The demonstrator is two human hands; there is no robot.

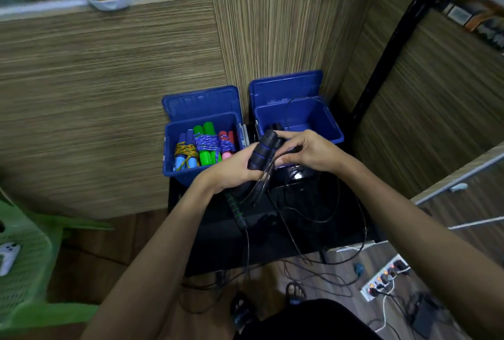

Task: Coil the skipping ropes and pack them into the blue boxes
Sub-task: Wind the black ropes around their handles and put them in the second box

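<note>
My left hand (231, 169) grips the two black handles with blue rings (263, 150) of a skipping rope, held together. My right hand (308, 152) pinches that rope's thin black cord beside the handles. The cord (289, 233) trails in loose loops over the black table and down to the floor. The left blue box (191, 173) holds several coiled ropes with blue, green and pink handles. The right blue box (331, 121) has a black handle pair inside and a cord arching over it. Another rope with a black, green-ringed handle (236, 210) lies on the table.
Both boxes stand open on a black table (272, 244) against a wood-grain wall. A green plastic chair (24, 266) with a white phone stands at left. A power strip (381, 281) with plugs and cables lies on the floor at right. My sandalled feet show below.
</note>
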